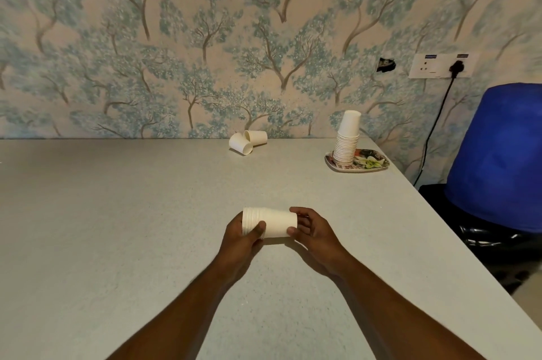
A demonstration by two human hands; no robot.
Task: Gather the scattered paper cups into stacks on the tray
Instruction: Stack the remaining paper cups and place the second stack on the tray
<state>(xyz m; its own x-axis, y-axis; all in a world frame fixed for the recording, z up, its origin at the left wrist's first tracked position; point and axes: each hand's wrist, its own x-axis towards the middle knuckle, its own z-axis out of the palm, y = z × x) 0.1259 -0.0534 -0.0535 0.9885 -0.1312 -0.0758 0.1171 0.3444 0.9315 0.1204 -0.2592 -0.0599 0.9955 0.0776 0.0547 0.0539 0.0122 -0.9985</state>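
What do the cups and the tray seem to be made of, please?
Cups: thin white paper, matte, judging by the rolled rims nested tightly in the stack.
Tray: probably melamine or plastic, though glazed ceramic is possible; it has a smooth printed floral face with a slight sheen.

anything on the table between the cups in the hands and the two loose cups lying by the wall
Nothing: in the head view, only bare grey table lies between the held nested white paper cups and the two tipped-over white paper cups.

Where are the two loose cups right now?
The two loose cups lie tipped over at the table's far edge by the wall, left of the tray.
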